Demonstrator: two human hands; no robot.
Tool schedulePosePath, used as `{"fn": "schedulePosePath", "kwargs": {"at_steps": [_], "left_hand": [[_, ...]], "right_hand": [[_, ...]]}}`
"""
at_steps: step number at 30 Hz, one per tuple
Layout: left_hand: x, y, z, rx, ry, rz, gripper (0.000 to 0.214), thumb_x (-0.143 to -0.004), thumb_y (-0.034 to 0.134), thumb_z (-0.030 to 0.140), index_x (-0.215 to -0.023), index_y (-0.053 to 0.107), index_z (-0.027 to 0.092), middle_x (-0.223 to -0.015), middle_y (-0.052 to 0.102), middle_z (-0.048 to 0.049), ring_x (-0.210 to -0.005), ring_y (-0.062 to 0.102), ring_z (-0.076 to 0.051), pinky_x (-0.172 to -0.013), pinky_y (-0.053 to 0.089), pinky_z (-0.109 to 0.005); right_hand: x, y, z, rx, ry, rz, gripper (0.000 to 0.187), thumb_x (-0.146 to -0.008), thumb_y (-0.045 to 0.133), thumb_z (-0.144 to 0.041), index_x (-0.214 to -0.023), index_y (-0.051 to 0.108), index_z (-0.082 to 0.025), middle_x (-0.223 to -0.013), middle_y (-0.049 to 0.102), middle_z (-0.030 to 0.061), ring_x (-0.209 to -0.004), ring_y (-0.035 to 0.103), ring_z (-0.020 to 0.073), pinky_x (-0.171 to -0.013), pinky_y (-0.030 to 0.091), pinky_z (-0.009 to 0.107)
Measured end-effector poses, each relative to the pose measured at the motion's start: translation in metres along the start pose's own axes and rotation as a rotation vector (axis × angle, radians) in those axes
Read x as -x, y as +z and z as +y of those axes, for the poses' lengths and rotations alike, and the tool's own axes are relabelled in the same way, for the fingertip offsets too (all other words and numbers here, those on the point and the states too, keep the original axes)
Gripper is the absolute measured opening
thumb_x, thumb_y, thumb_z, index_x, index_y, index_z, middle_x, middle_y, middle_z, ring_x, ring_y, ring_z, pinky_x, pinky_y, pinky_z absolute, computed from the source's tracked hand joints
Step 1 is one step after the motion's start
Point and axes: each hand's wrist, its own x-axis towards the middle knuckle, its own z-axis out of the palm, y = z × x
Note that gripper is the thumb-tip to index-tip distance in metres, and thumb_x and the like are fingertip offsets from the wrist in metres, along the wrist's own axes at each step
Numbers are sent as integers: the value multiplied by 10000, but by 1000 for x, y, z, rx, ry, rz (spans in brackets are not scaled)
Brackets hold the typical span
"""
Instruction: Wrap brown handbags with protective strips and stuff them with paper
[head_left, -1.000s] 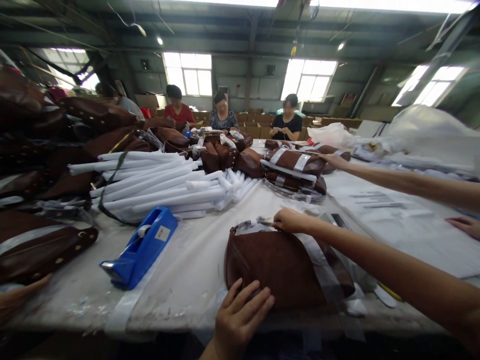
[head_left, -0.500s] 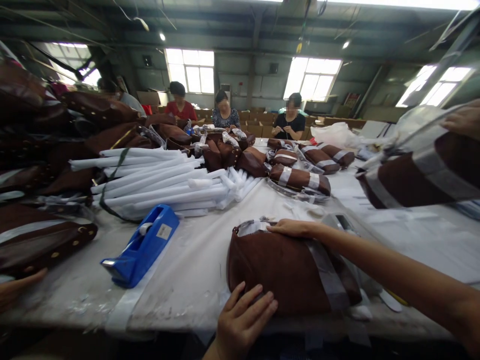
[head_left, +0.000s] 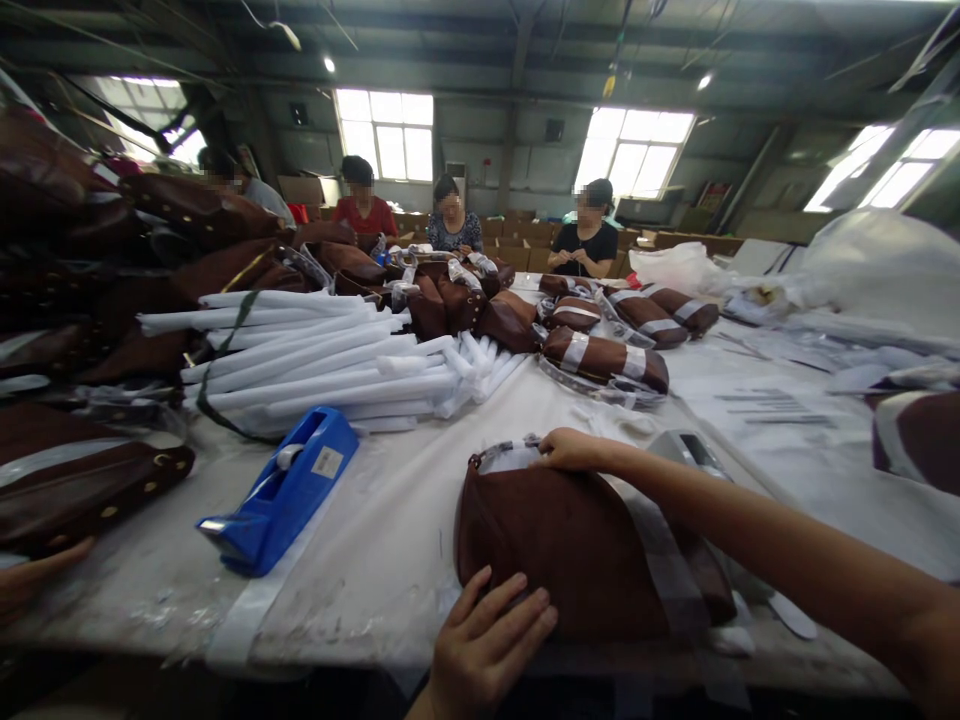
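Note:
A brown suede bag [head_left: 570,540] with a band of clear wrap across it lies on the white table [head_left: 390,540] in front of me. My left hand [head_left: 484,640] rests flat on its near edge with the fingers spread. My right hand [head_left: 571,450] reaches over the bag to its far top edge. There its fingers curl on the paper-wrapped handle [head_left: 506,455].
A blue tape dispenser [head_left: 277,495] sits left of the bag, with white paper rolls [head_left: 322,365] behind it. Brown bags pile at left [head_left: 82,480] and wrapped ones mid-table [head_left: 604,360]. Another person's hand [head_left: 34,580] shows at bottom left, and a wrapped bag [head_left: 919,435] at right. Several people sit at the far end.
A person on the right lifted a wrapped bag off the mid-table pile and carried it down to the right edge. My right hand shifted slightly on the bag's top; my left hand stayed.

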Motion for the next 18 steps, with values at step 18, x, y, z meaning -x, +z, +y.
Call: {"fn": "schedulePosePath", "kwargs": {"at_steps": [18], "left_hand": [[-2, -2, -2, -19, 45, 12, 263, -988, 519, 164, -1141, 717, 247, -1165, 739, 56, -1184, 646, -134, -1240, 259, -418]], "right_hand": [[3, -11, 5, -180, -264, -238, 450, -775, 613, -594, -687, 661, -156, -605, 534, -28, -599, 447, 124, -621, 392, 261]]}}
